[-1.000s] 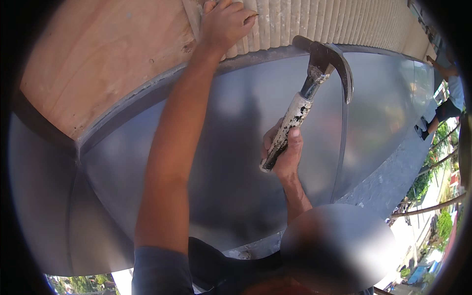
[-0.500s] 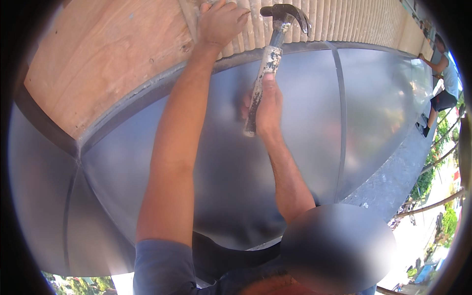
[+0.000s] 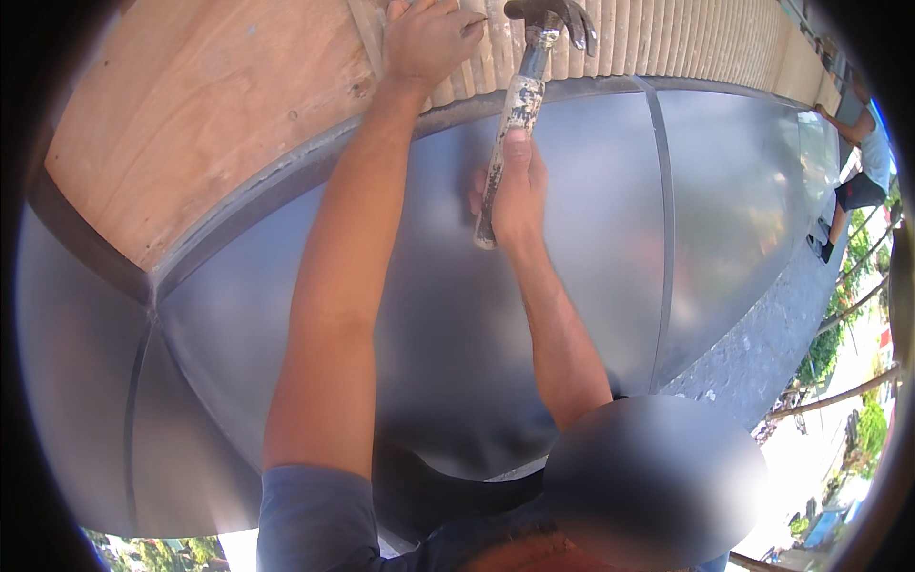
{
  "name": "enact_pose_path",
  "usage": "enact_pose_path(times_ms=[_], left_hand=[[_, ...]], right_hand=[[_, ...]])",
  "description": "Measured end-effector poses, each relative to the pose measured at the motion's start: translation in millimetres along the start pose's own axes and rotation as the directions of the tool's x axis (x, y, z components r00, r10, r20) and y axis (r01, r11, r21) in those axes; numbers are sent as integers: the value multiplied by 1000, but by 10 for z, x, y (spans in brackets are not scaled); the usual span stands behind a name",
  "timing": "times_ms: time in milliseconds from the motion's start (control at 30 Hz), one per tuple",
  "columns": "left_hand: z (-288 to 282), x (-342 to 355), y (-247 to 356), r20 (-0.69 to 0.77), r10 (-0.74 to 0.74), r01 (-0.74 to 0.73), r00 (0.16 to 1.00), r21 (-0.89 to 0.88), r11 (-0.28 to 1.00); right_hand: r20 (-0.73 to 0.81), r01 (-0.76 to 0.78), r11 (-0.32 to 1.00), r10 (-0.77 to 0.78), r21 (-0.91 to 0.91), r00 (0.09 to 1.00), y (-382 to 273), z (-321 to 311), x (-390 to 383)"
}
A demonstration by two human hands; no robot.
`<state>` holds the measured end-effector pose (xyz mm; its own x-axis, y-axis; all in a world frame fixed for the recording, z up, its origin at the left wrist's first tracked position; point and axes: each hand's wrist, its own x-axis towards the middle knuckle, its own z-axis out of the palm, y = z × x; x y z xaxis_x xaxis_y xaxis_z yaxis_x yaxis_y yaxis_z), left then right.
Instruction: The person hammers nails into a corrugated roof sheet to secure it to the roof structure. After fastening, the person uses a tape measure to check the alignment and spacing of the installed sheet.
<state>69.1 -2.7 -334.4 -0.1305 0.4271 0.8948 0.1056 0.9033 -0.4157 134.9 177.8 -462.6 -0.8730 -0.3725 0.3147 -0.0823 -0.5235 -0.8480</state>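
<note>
My right hand (image 3: 520, 195) is wrapped round the lower handle of a claw hammer (image 3: 522, 107), thumb lying along the worn, paint-flecked grip. The dark head of the hammer is up at the top edge, in front of the ribbed wooden panel (image 3: 658, 38), its claw to the right. My left hand (image 3: 429, 43) is raised against the left end of that panel, fingers curled and closed. A small thin dark tip, like a nail, shows at its fingertips, just left of the hammer head; most of it is hidden.
A smooth plywood sheet (image 3: 210, 114) adjoins the ribbed panel on the left. Below runs a dark metal frame (image 3: 257, 195) with large glossy dark panels (image 3: 591, 248). Another person (image 3: 863, 153) stands on a grey ledge (image 3: 734, 353) at far right; branches and greenery lie beyond.
My right hand has moved slightly upward with the hammer, and the hammer head is now partly at the top edge. My left hand stays nearly where it was.
</note>
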Motion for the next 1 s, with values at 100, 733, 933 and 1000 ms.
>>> enact_pose_path(times_ms=[100,733,933,1000], left_hand=[[12,49,-5,-52,67,-66,996,31,997],[60,-2,-17,-22,4,-4,1000,-17,1000],[32,-22,-9,-57,-17,16,998,-19,1000],[38,11,-5,-69,1,-2,998,-17,1000]], right_hand=[[-24,47,999,-47,-20,999,-5,-23,-63],[-32,28,996,-30,-84,999,-63,-55,-36],[7,-18,994,19,-112,1000,-100,-43,24],[-16,92,992,-94,-81,995,-15,-53,-26]])
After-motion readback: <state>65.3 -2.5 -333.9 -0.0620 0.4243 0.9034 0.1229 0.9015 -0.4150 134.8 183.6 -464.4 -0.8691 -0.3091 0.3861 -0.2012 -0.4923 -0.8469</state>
